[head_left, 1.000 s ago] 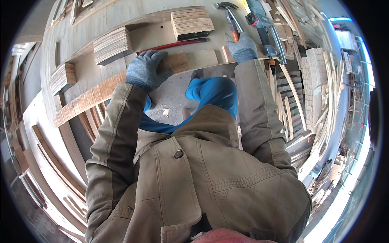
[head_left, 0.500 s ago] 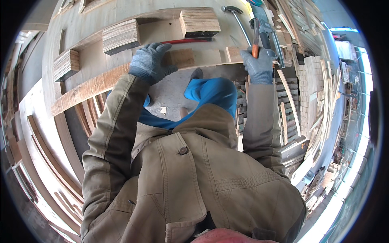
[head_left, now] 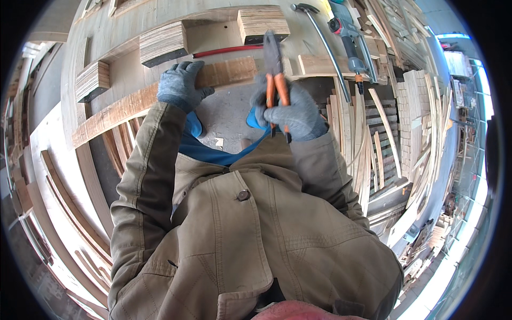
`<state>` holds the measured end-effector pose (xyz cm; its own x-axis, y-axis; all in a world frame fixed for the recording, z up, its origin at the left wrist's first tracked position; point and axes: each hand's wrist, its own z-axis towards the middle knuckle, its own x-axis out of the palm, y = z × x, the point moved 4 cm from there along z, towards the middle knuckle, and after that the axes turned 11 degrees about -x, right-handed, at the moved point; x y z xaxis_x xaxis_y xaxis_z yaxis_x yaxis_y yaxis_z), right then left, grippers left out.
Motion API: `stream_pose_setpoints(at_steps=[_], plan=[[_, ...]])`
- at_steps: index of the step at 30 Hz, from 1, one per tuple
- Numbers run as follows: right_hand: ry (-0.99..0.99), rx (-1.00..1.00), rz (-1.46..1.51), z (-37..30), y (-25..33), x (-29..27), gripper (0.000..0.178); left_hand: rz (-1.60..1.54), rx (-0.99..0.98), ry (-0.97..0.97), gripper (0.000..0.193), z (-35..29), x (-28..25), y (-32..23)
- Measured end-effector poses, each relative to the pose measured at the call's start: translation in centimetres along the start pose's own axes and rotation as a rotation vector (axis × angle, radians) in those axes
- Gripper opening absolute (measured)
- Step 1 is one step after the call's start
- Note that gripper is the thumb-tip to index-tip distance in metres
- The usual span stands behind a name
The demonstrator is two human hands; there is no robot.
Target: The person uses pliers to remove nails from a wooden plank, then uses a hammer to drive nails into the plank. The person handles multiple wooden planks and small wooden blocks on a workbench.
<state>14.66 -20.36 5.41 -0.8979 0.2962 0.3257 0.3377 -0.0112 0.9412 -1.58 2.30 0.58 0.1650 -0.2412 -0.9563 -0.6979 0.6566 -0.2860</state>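
Gripped by the handles in my right hand [head_left: 298,114] is a pair of orange-handled pliers [head_left: 272,53], its dark jaws pointing away from me over the bench edge. My gloved left hand [head_left: 180,85] lies on a long wooden board [head_left: 120,111] at the near edge, fingers stretched out and thumb apart. Beyond it a red bar [head_left: 226,50] runs along the panel. Behind the bar are a block of stacked plywood [head_left: 162,45] and a second plywood block [head_left: 261,24]. The right fingertips are partly hidden by the pliers.
A hammer [head_left: 321,40] lies right of the blocks, beside a nail gun [head_left: 349,48]. Another plywood block [head_left: 92,81] stands at left. Stacked wood strips [head_left: 413,117] fill the right side; long strips [head_left: 69,205] lie at lower left.
My right hand has moved left from beside the nail gun with the pliers, now showing both handles and the jaws. My left hand has shifted slightly left along the board.
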Motion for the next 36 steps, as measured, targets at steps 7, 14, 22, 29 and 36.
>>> stream_pose_setpoints(at_steps=[7,14,22,29,36], plan=[[-0.106,0.205,0.024,-1.5,-5.7,1.7,0.024,-0.017,-0.017,-0.02,0.078,-0.1,0.2,0.1],[-0.024,0.346,0.156,-1.3,-10.7,0.0,0.036,0.018,-0.002,-0.021,0.077,0.1,0.2,-0.2],[0.03,0.343,0.359,0.5,-12.1,-0.6,0.034,0.039,-0.023,-0.019,0.076,0.0,0.4,-0.2],[0.049,0.368,0.391,0.6,-11.7,-1.3,0.034,0.034,-0.016,-0.02,0.077,0.2,0.7,-0.1],[0.067,0.414,0.351,1.0,-10.9,-2.1,0.04,0.018,-0.009,-0.027,0.076,0.1,0.7,0.0]])
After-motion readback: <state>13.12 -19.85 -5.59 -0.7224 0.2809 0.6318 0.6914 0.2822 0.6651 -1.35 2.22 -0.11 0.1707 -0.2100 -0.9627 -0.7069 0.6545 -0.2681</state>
